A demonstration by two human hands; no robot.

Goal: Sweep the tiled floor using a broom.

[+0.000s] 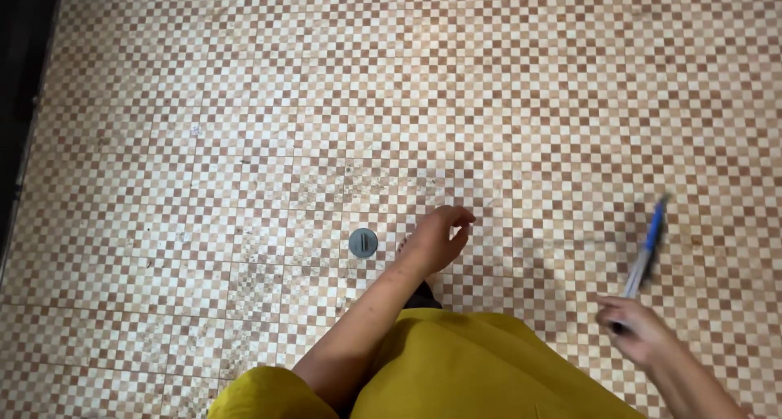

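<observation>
Head view. Checkered tile floor [244,142], brown and cream squares, fills the field; a dark strip runs along the far left edge. Near the middle lies a small round grey cap [362,243] with a slot across its top, flat on the tiles. My left hand [440,236] hangs just right of the cap, close to it but apart, fingers loosely curled and holding nothing. My right hand [637,328], at the lower right, is closed around the lower end of a blue-and-white stick [648,244], seemingly a broom or mop handle; the stick is blurred, so its far end cannot be made out. My yellow garment [456,370] covers the bottom centre, and a dark shape, likely a foot, shows just above it.

Step in hand, as I judge it: floor cleaning with the stick, my free hand lowered beside the cap. Any next move calls for a steady hold on the stick and care around the cap.
</observation>
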